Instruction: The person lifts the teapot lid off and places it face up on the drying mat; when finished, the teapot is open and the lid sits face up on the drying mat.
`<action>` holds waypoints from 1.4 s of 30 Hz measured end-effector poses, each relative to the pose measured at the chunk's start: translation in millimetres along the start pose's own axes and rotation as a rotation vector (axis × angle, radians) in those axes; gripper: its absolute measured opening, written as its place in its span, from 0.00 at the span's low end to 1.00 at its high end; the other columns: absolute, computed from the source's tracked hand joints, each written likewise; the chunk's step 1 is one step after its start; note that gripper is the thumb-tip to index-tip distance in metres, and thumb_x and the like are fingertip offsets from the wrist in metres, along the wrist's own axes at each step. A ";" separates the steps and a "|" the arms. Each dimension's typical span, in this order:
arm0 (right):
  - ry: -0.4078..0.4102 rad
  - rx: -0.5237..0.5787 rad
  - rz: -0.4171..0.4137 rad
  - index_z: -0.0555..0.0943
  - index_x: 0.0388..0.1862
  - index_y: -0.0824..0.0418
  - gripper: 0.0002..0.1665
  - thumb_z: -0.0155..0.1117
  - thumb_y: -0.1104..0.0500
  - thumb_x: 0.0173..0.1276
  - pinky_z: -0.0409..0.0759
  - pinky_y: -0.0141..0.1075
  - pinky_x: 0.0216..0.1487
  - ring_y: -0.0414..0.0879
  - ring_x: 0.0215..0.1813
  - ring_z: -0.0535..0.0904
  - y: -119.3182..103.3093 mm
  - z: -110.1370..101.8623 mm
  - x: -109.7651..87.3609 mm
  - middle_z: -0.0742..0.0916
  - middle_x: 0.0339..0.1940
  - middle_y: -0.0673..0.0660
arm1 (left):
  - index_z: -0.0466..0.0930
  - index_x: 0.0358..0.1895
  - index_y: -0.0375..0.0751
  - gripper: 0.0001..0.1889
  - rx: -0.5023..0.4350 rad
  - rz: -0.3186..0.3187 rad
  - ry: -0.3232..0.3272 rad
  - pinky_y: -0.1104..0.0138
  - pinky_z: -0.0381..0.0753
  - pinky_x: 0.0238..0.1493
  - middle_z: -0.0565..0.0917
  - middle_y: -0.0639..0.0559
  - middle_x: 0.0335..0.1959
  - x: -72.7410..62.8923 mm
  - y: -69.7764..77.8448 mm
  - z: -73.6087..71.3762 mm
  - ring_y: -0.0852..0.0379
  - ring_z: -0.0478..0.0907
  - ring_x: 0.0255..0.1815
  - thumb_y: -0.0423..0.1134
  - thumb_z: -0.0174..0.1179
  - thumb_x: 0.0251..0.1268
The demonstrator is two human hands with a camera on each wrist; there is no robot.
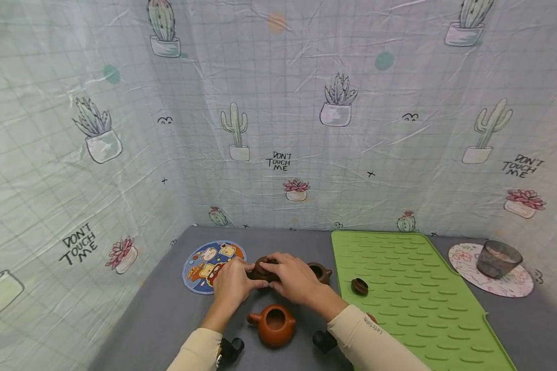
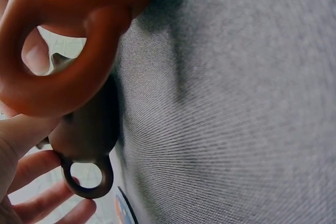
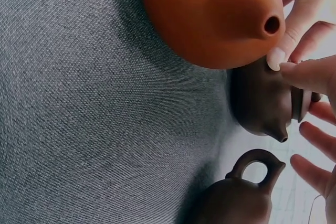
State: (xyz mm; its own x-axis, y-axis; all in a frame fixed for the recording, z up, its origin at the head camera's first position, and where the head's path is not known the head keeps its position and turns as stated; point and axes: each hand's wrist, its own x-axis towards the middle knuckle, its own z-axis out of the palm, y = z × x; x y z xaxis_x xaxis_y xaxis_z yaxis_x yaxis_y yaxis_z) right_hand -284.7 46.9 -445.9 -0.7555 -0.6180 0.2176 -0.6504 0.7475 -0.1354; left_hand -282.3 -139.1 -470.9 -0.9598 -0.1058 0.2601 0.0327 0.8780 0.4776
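Both hands meet at a dark brown teapot point(image 3: 257, 95). My left hand point(image 1: 232, 281) holds its side, with the thumb on the body and fingers near the ring handle point(image 2: 107, 174). My right hand point(image 1: 297, 278) holds the dark lid point(image 3: 300, 103) at the teapot's top, the thumbs close together. Whether the lid is fully seated I cannot tell. Nearer to me stands an orange-brown teapot point(image 1: 277, 337), lidless, its handle to the left. Just right of the right hand is a second dark teapot point(image 1: 326, 272) with its top uncovered, partly hidden by that hand.
On the right lies a green ridged mat point(image 1: 413, 288), bearing a small dark lid point(image 1: 359, 286) and a reddish piece point(image 1: 372, 318) mostly behind the sleeve. A round blue patterned mat point(image 1: 197, 260) is at left. Far right, a dark translucent cup point(image 1: 498, 260) stands on a floral mat point(image 1: 466, 257).
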 end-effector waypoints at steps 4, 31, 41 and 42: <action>0.053 0.025 0.017 0.77 0.72 0.47 0.32 0.71 0.52 0.70 0.85 0.43 0.56 0.48 0.63 0.82 0.4 -4.7 -1.4 0.80 0.69 0.52 | 0.93 0.45 0.51 0.30 -0.003 0.002 0.005 0.57 0.81 0.32 0.88 0.51 0.47 0.2 1.2 0.6 0.47 0.86 0.45 0.57 0.86 0.31; 0.387 0.291 0.196 0.86 0.58 0.58 0.17 0.65 0.58 0.73 0.67 0.27 0.22 0.37 0.18 0.73 17.1 -32.9 -15.1 0.92 0.33 0.57 | 0.93 0.45 0.52 0.32 0.007 -0.021 0.004 0.58 0.78 0.29 0.89 0.52 0.47 -1.2 3.1 -0.8 0.46 0.86 0.43 0.59 0.86 0.29; 0.452 0.369 0.198 0.89 0.45 0.52 0.08 0.66 0.60 0.72 0.76 0.29 0.31 0.43 0.32 0.87 27.6 -43.5 -22.5 0.93 0.44 0.53 | 0.93 0.45 0.53 0.32 0.009 -0.027 0.002 0.58 0.77 0.28 0.89 0.53 0.47 -1.3 2.2 -0.6 0.46 0.85 0.43 0.60 0.85 0.29; 0.446 0.368 0.195 0.90 0.45 0.51 0.09 0.65 0.61 0.72 0.78 0.30 0.34 0.44 0.34 0.87 28.0 -44.6 -23.4 0.93 0.46 0.52 | 0.93 0.45 0.53 0.32 0.010 -0.027 0.003 0.58 0.77 0.28 0.89 0.53 0.47 -1.2 1.9 -0.7 0.46 0.86 0.43 0.60 0.85 0.29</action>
State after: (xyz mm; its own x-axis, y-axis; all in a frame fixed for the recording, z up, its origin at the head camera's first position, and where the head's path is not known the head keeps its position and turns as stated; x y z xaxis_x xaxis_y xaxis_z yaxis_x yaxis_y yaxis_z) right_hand -281.6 93.2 -411.7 -0.8091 -0.2575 0.5282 -0.5484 0.6536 -0.5215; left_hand -280.9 -137.6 -469.7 -0.9595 -0.1304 0.2497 0.0043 0.8794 0.4760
